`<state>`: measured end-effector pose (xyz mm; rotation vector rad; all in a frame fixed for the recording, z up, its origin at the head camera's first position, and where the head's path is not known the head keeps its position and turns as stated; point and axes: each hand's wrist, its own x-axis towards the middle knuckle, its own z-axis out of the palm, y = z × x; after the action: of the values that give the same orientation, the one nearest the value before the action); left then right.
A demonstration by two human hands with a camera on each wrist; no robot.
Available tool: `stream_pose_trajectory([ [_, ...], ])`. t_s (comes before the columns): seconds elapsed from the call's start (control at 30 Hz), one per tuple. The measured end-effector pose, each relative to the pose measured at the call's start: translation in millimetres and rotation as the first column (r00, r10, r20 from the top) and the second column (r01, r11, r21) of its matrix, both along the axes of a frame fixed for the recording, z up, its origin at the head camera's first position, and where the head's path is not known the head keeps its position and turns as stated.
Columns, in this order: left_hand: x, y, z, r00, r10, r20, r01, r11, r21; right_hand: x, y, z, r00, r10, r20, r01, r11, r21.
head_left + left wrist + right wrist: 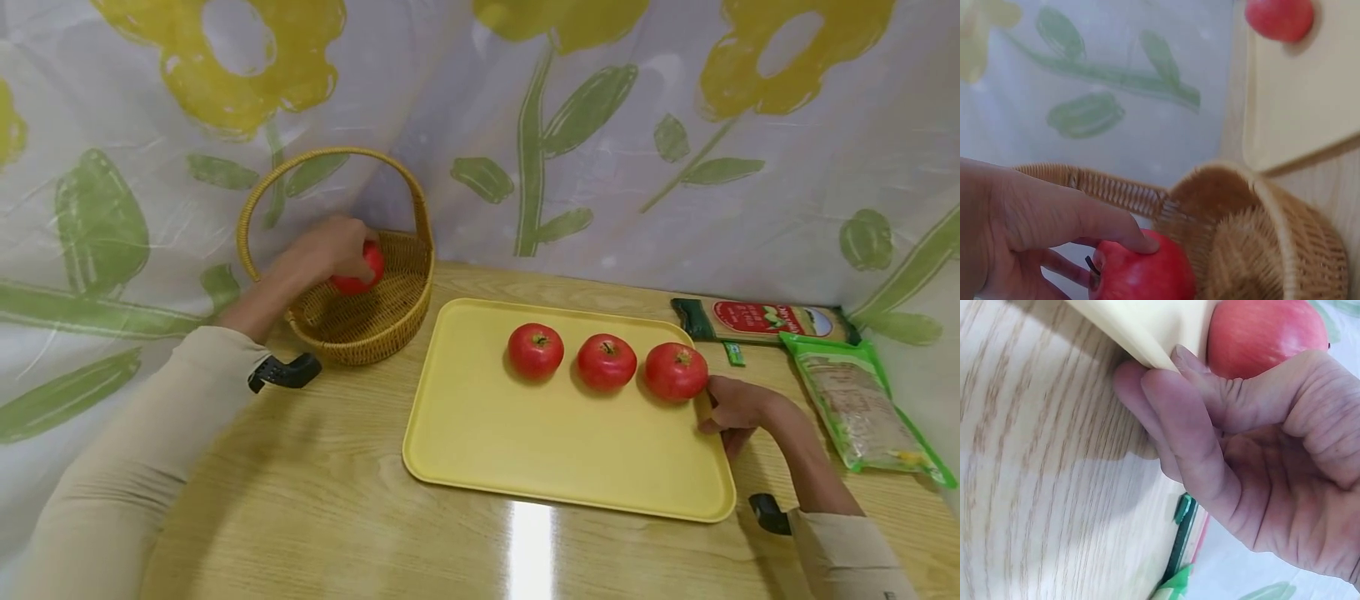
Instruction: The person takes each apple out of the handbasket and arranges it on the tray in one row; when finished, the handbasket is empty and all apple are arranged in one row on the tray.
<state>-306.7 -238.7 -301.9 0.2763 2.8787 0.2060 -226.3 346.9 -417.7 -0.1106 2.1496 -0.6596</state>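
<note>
My left hand (pixel 335 248) grips a red apple (pixel 1147 270) inside the mouth of a round wicker basket (pixel 408 329) with a tall handle. In the left wrist view the thumb lies over the apple, its stem toward the palm. My right hand (pixel 738 410) pinches the right rim of a yellow tray (pixel 555 442) between thumb and fingers, as the right wrist view shows. Three red apples stand in a row on the tray: a left one (pixel 536 351), a middle one (pixel 606 362) and a right one (pixel 676 372), which sits close to my right hand.
Behind the tray's right end lies a long green and red packet (pixel 765 322), with a small green packet (pixel 734 354) before it. A green-edged clear bag (pixel 862 408) lies at the far right. A flowered curtain (pixel 600 167) hangs behind the wooden table (pixel 337 492).
</note>
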Motion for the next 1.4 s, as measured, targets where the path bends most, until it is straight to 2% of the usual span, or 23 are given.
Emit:
stream_pose_trajectory([
  [0.27, 13.4, 28.8, 14.3, 0.992, -0.116, -0.043, 0.115, 0.993, -0.026, 1.3, 2.2, -1.2, 1.000, -0.011, 0.011, 0.011, 1.000, -0.005],
  [0.37, 17.4, 40.7, 17.3, 0.988, -0.152, -0.041, 0.152, 0.988, -0.013, 1.5, 3.0, -1.2, 1.000, -0.013, 0.012, 0.013, 1.000, -0.012],
  [0.6, 24.5, 68.0, 10.7, 0.979, -0.199, -0.048, 0.201, 0.979, 0.041, 0.7, 2.3, 0.1, 1.000, -0.011, 0.002, 0.011, 1.000, 0.003],
  [0.87, 37.6, 94.2, 5.2, 0.965, -0.262, -0.021, 0.262, 0.962, 0.081, 0.7, 2.2, -2.3, 1.000, -0.015, 0.003, 0.015, 1.000, 0.017],
  [0.97, 40.2, 102.6, 0.3, 0.955, -0.295, -0.019, 0.296, 0.951, 0.086, -0.4, 3.3, -3.4, 1.000, -0.017, 0.007, 0.017, 1.000, 0.021],
  [1.17, 43.7, 115.7, -19.9, 0.935, -0.355, -0.018, 0.355, 0.929, 0.106, -1.8, 3.5, -3.8, 1.000, -0.015, 0.002, 0.015, 1.000, 0.020],
  [1.33, 45.5, 121.2, -38.8, 0.928, -0.373, 0.008, 0.370, 0.922, 0.117, -1.6, 1.7, -3.6, 1.000, -0.009, -0.011, 0.009, 1.000, 0.015],
  [1.4, 45.3, 122.2, -46.0, 0.930, -0.368, 0.021, 0.363, 0.924, 0.115, -1.7, 1.4, -3.3, 1.000, -0.004, -0.016, 0.004, 1.000, 0.017],
])
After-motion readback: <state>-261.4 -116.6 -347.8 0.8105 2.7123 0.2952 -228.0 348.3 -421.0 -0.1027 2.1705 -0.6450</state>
